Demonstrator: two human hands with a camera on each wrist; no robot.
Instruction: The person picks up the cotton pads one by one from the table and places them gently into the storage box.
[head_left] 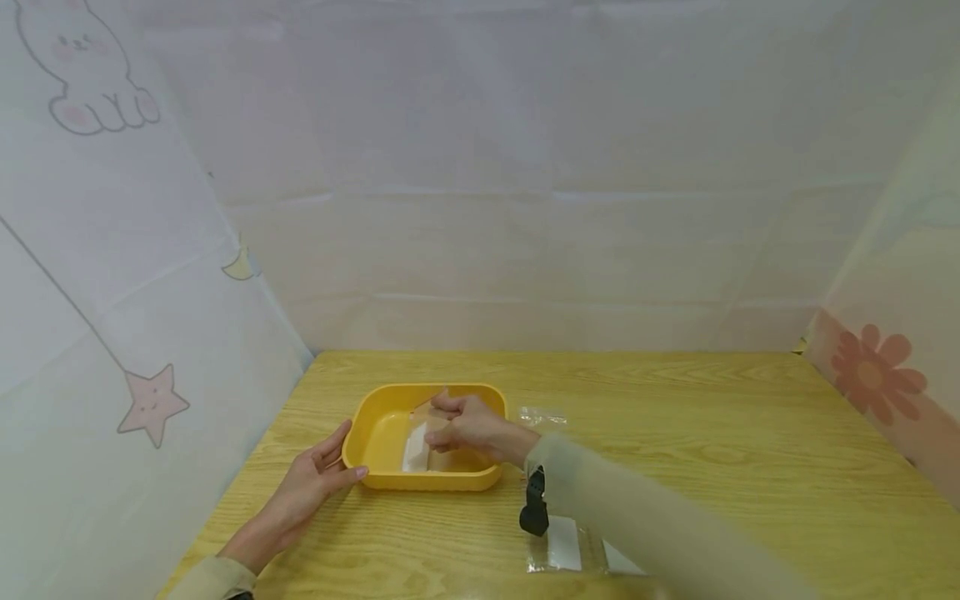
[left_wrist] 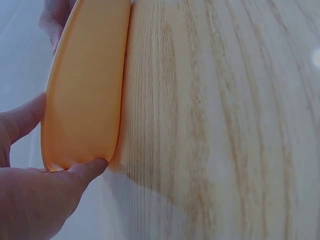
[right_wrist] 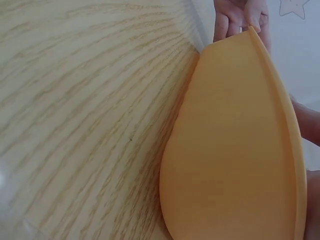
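Observation:
A yellow plastic tray (head_left: 427,482) with rounded corners stands on the wooden table. At its left end my left hand (head_left: 311,483) holds the corner, thumb on the near side and fingers along the outer wall. In the left wrist view the same hand (left_wrist: 42,190) grips the end of the tray (left_wrist: 87,85). My right hand (head_left: 476,427) reaches inside and pinches a clear plastic bag with a white piece (head_left: 416,447) in it, low over the tray's floor. The right wrist view shows mostly the tray's outer wall (right_wrist: 230,135); the right fingertips are hidden there.
Clear bags with white pieces (head_left: 564,543) lie on the table (head_left: 712,450) below the right forearm, partly covered by the sleeve. Another clear bag (head_left: 543,415) lies just right of the tray. Printed cloth walls (head_left: 562,250) close off the back and sides.

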